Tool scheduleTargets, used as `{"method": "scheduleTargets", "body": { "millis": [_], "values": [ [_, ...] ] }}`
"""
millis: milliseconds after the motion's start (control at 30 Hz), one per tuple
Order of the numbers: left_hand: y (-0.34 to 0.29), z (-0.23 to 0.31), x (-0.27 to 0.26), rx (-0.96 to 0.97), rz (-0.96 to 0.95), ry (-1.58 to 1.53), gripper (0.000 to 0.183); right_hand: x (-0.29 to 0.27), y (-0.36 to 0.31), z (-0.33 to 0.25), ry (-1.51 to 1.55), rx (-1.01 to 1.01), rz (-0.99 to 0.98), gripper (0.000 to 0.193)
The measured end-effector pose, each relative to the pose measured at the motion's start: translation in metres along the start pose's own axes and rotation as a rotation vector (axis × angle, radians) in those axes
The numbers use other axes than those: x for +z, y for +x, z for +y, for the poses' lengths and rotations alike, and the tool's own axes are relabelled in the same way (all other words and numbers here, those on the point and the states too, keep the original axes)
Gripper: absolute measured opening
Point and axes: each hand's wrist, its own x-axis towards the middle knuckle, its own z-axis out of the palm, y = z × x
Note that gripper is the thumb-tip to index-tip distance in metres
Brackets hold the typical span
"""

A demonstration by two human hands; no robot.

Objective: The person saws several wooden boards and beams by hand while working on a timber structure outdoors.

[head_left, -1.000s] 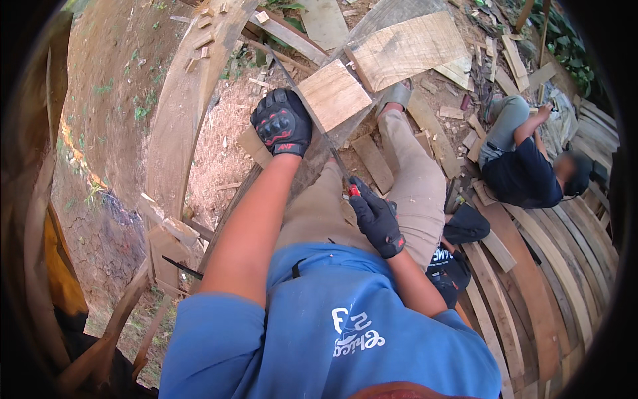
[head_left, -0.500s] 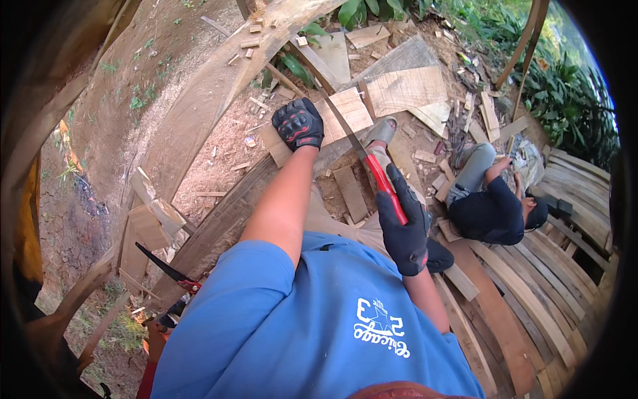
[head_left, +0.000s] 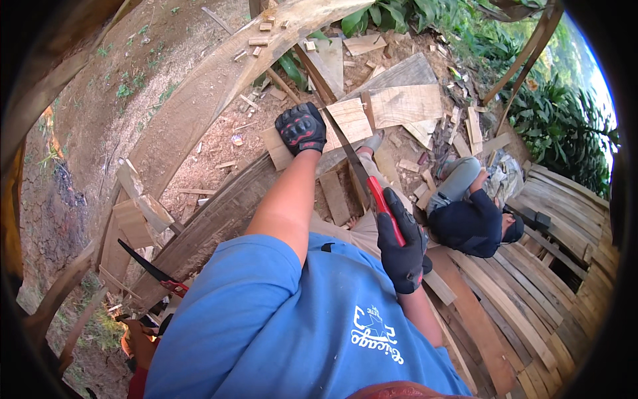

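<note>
My left hand, in a black glove with red trim, presses on a pale wooden board. Its fingers look curled at the board's far side, though their tips are hidden. The board lies across a thick, weathered beam. In my right hand, also gloved in black, is the red handle of a hand saw. The long dark blade slants up and left across the board, just right of my left hand. I cannot tell how deep the blade sits in the wood.
Planks and offcuts lie beyond the board amid sawdust. At right a person sits low beside stacked planks. A second saw with a red handle shows at lower left, near another person's hand. A curved plank carries small blocks.
The saw has come back toward me along its line, with my right hand lower. My left hand stays on the board. The whole view has shifted a little.
</note>
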Motion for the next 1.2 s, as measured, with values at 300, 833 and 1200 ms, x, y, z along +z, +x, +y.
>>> {"method": "scheduleTargets", "body": {
  "millis": [300,833,1200],
  "values": [
    [0.001,0.001,-0.003,0.067,-0.005,0.037,0.029,-0.016,0.044,-0.042,-0.171,-0.114,0.123,0.042],
    [0.003,0.005,-0.007,0.024,-0.065,0.087,0.035,-0.028,0.049,-0.030,-0.047,-0.146,0.038,0.045],
    [0.007,0.005,-0.003,0.026,-0.049,0.063,0.031,0.071,0.128,0.047,0.130,-0.263,0.093,0.047]
  ]
}}
